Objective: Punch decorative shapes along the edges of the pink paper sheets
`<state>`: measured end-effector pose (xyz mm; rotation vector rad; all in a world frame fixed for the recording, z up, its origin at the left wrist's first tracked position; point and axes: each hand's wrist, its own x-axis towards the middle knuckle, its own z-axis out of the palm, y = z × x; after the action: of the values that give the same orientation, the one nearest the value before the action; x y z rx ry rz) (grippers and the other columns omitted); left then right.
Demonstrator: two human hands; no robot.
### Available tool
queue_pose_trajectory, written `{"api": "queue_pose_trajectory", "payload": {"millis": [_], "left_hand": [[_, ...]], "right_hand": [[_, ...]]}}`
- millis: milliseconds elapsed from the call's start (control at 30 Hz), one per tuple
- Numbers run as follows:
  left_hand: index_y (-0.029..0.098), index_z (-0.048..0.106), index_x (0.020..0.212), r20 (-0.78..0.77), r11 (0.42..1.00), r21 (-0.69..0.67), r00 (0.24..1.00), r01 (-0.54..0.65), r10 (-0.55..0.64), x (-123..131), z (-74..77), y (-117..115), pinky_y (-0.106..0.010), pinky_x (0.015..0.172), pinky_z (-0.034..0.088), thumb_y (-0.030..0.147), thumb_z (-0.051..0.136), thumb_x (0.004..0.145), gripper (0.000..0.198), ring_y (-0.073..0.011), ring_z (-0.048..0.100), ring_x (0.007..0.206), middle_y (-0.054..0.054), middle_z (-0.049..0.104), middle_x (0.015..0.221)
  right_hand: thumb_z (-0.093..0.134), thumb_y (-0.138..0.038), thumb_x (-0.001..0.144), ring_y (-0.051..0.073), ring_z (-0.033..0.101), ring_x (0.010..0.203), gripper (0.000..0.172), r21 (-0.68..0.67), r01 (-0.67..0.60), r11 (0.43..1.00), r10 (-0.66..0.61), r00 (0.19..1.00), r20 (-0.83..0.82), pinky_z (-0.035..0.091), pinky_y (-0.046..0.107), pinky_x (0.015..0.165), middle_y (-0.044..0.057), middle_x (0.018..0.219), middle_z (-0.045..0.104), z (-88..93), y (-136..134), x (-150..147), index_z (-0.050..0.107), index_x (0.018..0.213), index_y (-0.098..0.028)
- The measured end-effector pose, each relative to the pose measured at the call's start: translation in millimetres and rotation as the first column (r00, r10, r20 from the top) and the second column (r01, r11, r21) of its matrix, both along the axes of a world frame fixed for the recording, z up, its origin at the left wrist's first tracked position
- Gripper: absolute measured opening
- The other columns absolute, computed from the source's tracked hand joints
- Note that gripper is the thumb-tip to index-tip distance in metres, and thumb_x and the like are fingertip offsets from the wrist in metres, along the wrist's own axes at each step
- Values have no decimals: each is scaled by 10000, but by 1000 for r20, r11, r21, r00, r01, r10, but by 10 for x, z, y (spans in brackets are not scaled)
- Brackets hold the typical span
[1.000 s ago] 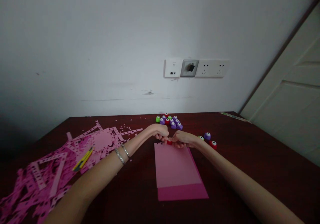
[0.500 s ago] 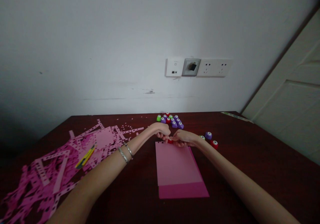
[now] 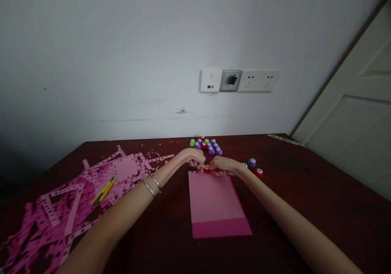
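Red punch (image 3: 207,169): small craft tool, mostly hidden, sitting at the far edge of the pale pink sheet (image 3: 214,196) near the middle of the table (image 3: 305,192).

Left hand (image 3: 195,160): fingers curled shut, tips pinching the red punch from its left. 2 silver bracelets (image 3: 151,185) on the wrist.

Right hand (image 3: 222,167): fingers folded down over the red punch from its right, touching the left hand's fingertips.

Pale pink sheet: lies flat on a darker pink sheet (image 3: 222,228), whose near and right edges show beneath it.

Surface: dark red-brown wood table, pushed against the wall (image 3: 122,62).
- Cluster of punches (image 3: 206,145), green, purple and red, at the far edge just beyond the hands.
- 3 loose punches (image 3: 251,162), green, purple and red, just right of the right hand.
- Heap of pink scraps (image 3: 61,208), perforated strips and offcuts, covering the left side.
- Yellow utility knife (image 3: 104,190) lying on the heap.

Room: plain white wall, lightly scuffed; socket panel (image 3: 238,80) above the table; pale panelled door (image 3: 360,115) at the right.
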<state>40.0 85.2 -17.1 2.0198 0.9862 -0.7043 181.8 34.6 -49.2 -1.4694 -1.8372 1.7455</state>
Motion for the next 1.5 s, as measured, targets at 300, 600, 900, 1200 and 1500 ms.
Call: {"api": "queue_pose_trajectory", "payload": {"millis": [300, 600, 900, 1200, 1500], "left_hand": [[112, 633, 667, 133, 928, -288, 950, -236, 283, -196, -76, 30, -150, 331, 176, 243, 552, 660, 154, -33, 261, 383, 5, 445, 533], [123, 661, 700, 170, 916, -354, 950, -188, 261, -263, -133, 117, -144, 346, 208, 430, 657, 658, 310, -32, 297, 394, 18, 446, 519], [132, 679, 715, 196, 894, -419, 946, -155, 256, -277, -116, 123, -142, 327, 151, 465, 695, 618, 347, -16, 234, 374, 24, 426, 527], [140, 685, 746, 213, 911, -377, 941, -169, 263, -286, -95, 93, -143, 325, 156, 496, 682, 614, 380, -23, 267, 370, 20, 426, 522], [130, 662, 683, 191, 914, -360, 944, -188, 269, -283, -76, 72, -144, 332, 164, 525, 644, 641, 398, -27, 258, 382, 20, 404, 508]], "right_hand": [[492, -248, 806, 29, 334, 308, 348, -1, 0, 1000, 1, 996, 95, 213, 157, 325, -32, 374, 453, 97, -47, -7, 502, 485, -114], [493, -244, 821, 36, 369, 322, 369, 7, -66, 998, 63, 978, 200, 250, 167, 344, -24, 384, 473, 254, -44, -45, 521, 478, -113], [483, -333, 848, 35, 378, 322, 364, 7, -155, 988, 150, 970, 194, 246, 163, 336, -28, 408, 493, 240, 22, 18, 583, 590, -97], [531, -562, 762, 43, 408, 347, 488, 32, -170, 985, 161, 967, 199, 267, 168, 349, -23, 412, 494, 161, 72, 88, 584, 598, -106], [507, -602, 758, 41, 384, 326, 536, 41, -104, 994, 92, 969, 231, 265, 165, 331, -26, 384, 468, 241, 19, 106, 584, 590, -99]]}}
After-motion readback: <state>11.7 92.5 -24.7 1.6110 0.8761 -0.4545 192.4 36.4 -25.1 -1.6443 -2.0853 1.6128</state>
